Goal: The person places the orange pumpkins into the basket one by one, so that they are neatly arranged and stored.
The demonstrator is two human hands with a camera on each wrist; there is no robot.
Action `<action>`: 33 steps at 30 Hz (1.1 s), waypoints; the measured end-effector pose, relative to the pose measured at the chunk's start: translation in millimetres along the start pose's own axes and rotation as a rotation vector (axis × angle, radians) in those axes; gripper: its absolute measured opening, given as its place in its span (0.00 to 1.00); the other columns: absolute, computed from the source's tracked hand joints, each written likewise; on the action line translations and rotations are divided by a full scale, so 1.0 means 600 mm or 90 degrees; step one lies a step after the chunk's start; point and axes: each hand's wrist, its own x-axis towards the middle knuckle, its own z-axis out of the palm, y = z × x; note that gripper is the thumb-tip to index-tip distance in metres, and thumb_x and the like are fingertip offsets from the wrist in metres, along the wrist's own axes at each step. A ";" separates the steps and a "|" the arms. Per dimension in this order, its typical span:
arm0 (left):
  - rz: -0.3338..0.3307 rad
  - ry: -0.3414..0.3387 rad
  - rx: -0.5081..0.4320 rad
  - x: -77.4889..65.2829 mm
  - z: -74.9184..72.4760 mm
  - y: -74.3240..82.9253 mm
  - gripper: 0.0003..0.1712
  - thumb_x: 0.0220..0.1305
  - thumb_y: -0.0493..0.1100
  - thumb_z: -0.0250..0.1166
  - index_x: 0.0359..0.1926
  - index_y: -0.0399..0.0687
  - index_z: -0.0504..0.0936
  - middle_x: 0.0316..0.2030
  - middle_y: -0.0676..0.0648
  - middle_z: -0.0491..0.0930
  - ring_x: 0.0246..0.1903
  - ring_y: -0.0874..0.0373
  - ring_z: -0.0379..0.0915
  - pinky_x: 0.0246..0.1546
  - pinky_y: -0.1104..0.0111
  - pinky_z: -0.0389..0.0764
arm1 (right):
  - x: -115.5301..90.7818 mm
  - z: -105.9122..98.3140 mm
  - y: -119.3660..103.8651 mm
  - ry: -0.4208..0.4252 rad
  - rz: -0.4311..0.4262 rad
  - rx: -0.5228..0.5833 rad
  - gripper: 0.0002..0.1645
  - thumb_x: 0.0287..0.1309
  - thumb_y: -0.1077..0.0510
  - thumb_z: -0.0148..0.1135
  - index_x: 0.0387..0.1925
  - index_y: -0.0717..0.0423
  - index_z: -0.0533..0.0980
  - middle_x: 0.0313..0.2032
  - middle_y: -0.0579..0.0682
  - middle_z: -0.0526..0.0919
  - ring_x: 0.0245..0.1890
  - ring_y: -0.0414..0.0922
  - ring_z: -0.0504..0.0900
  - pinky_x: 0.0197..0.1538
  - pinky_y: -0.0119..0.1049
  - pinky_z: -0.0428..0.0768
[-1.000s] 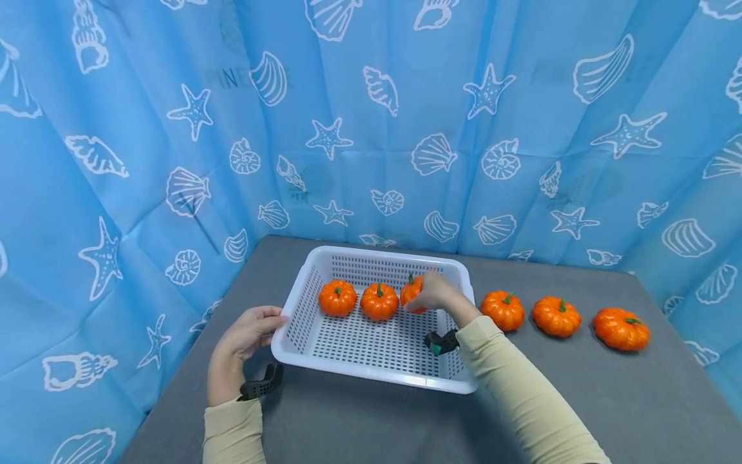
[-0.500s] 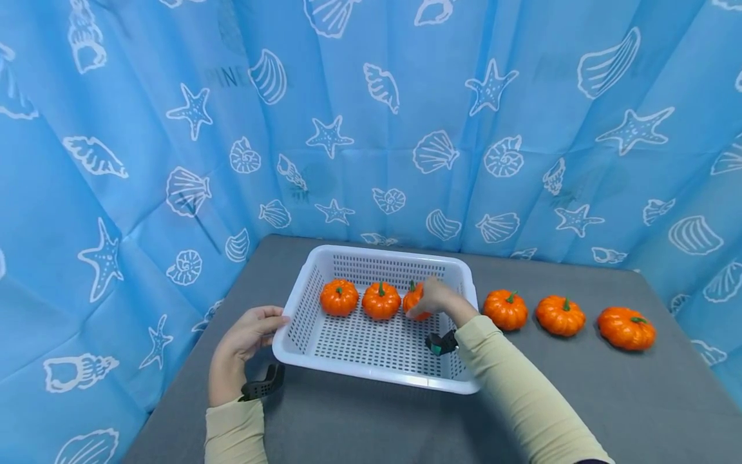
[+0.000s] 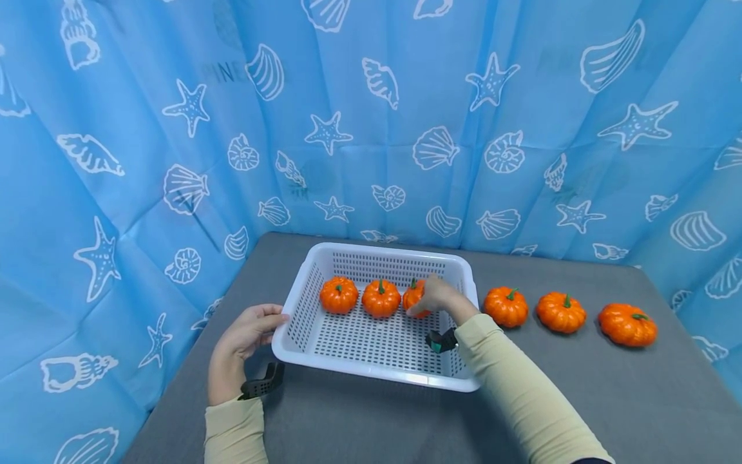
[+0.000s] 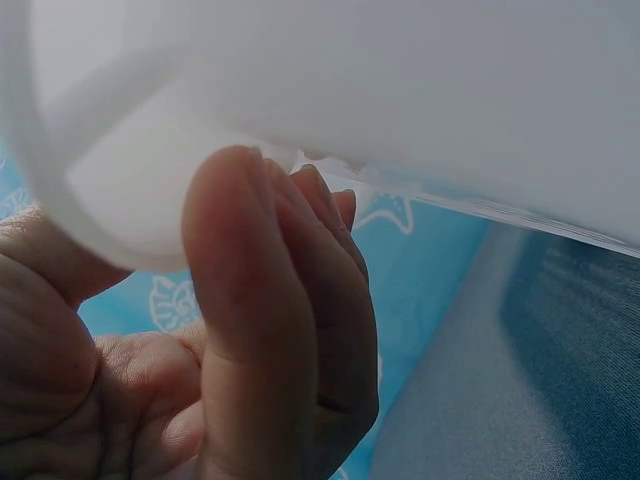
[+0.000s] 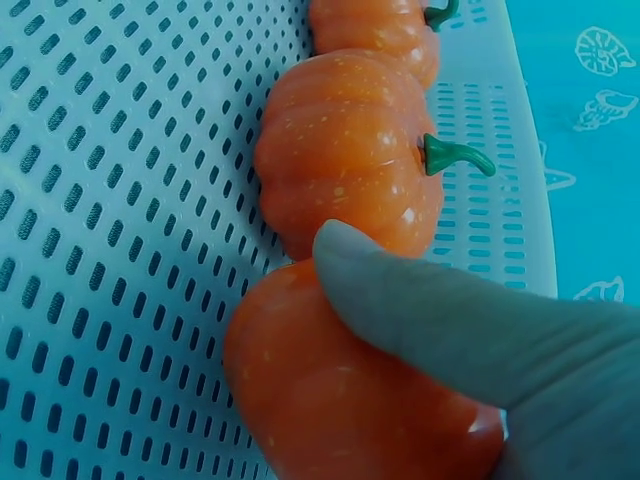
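Hanging along the table's back & L edges, a blue curtain (image 3: 348, 77) w/ white shells & starfish fills most of the bkgd. Grey table (image 3: 359, 425) carries everything else. White basket (image 3: 377, 372), full of slots, sits nr the table's back edge, closer to the back L corner than the back R. Cream R sleeve (image 3: 522, 386) & L sleeve (image 3: 234, 428) reach in from the front.

L hand (image 3: 252, 328) grips the basket's L edge, fingers bent & thumb on the rim. R hand (image 3: 443, 299) is inside the basket, toward its R edge, thumb & fingers clamped on the held pumpkin (image 3: 412, 298); some fingers hidden.

Middle pumpkin (image 3: 380, 299) sits just beside that one; can't tell if they touch. L pumpkin (image 3: 339, 295) is nearest the basket's L edge. Outside, 3 more run in a row: near pumpkin (image 3: 505, 307) by the basket's R edge, next pumpkin (image 3: 560, 313), then far pumpkin (image 3: 627, 325) nr the table's R edge. All orange.

Smallest: black straps (image 3: 263, 385) at both wrists, green stem (image 5: 460, 156) on the middle pumpkin.
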 end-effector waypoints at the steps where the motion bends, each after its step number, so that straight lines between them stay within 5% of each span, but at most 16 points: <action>1: 0.000 0.000 -0.001 0.000 0.000 0.000 0.23 0.64 0.42 0.62 0.52 0.27 0.72 0.45 0.40 0.81 0.40 0.53 0.82 0.39 0.62 0.84 | 0.000 0.000 0.001 0.001 0.000 -0.002 0.55 0.41 0.50 0.77 0.62 0.74 0.58 0.56 0.67 0.72 0.53 0.56 0.73 0.60 0.50 0.71; 6: -0.009 0.006 -0.007 0.002 0.000 -0.002 0.22 0.63 0.42 0.62 0.51 0.28 0.73 0.43 0.42 0.82 0.39 0.54 0.82 0.39 0.62 0.84 | 0.002 0.001 0.004 0.002 0.005 0.001 0.51 0.38 0.51 0.78 0.59 0.72 0.63 0.53 0.64 0.74 0.48 0.54 0.74 0.58 0.50 0.72; 17: 0.009 -0.017 0.001 0.000 -0.007 0.003 0.24 0.65 0.42 0.61 0.53 0.24 0.71 0.43 0.42 0.82 0.39 0.56 0.82 0.37 0.65 0.84 | 0.012 -0.001 0.007 0.002 0.036 0.052 0.56 0.35 0.54 0.80 0.62 0.70 0.59 0.56 0.66 0.71 0.52 0.56 0.72 0.61 0.53 0.70; 25: 0.007 -0.012 0.000 0.000 -0.006 0.006 0.25 0.65 0.43 0.60 0.53 0.25 0.71 0.44 0.41 0.82 0.39 0.55 0.82 0.38 0.64 0.84 | 0.012 -0.001 0.007 0.004 0.029 -0.032 0.46 0.34 0.54 0.80 0.54 0.71 0.68 0.51 0.64 0.77 0.48 0.54 0.76 0.57 0.50 0.74; 33: -0.002 -0.012 -0.007 0.000 -0.001 0.003 0.25 0.65 0.43 0.61 0.53 0.25 0.71 0.43 0.43 0.82 0.39 0.55 0.82 0.37 0.65 0.84 | 0.009 0.000 0.012 0.000 0.041 -0.027 0.44 0.35 0.56 0.80 0.53 0.70 0.68 0.51 0.63 0.76 0.46 0.54 0.76 0.56 0.50 0.75</action>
